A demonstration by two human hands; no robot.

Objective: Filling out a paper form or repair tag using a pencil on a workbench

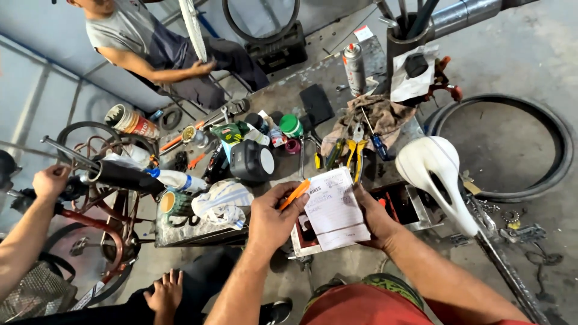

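My left hand (274,219) grips an orange pen (295,194), its tip resting on the left edge of a small white notepad (334,209) with handwriting on it. From the right side, my right hand (374,218) holds the notepad, with the thumb on the page. Both hands hover over the front edge of a cluttered metal workbench (180,232). A white bicycle saddle (435,171) stands just right of my right hand.
The bench holds a black jug (253,161), a green-capped jar (291,125), yellow-handled pliers (355,153), a rag (376,117) and a spray can (354,67). A tyre (554,129) lies on the floor at right. One person sits at the back (156,45); another's hand (51,180) holds a bicycle's handlebar.
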